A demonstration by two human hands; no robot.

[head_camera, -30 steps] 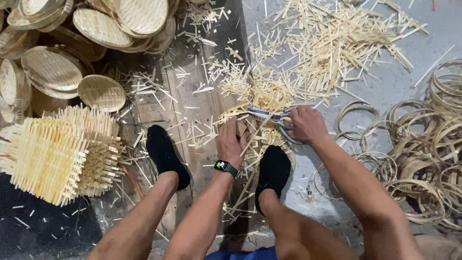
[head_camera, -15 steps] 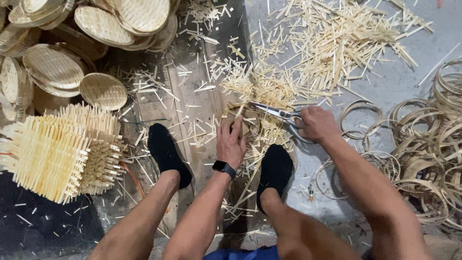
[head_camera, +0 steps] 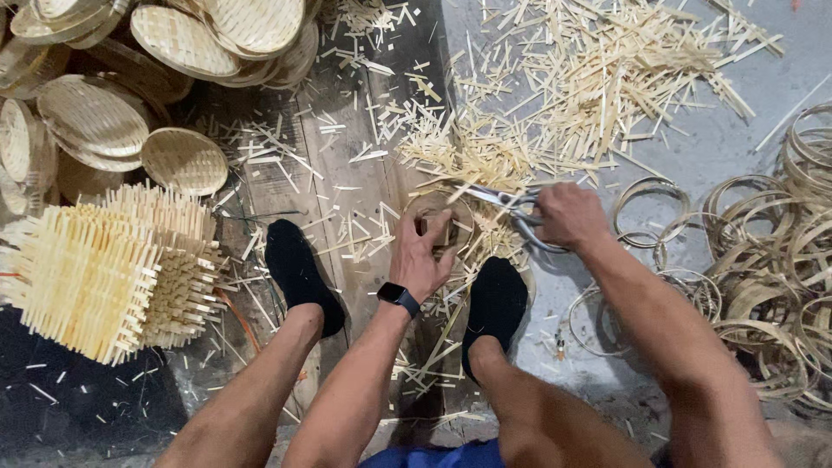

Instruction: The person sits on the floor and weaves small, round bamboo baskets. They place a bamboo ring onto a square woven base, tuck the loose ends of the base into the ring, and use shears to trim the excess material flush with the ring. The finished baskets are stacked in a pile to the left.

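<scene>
Item: small woven bamboo piece (head_camera: 444, 227), pinned to the floor between my feet under my left hand (head_camera: 425, 256). My right hand (head_camera: 568, 215) grips metal scissors (head_camera: 511, 208), blades pointing left, long axis roughly level, tips just over the piece's upper edge.
</scene>
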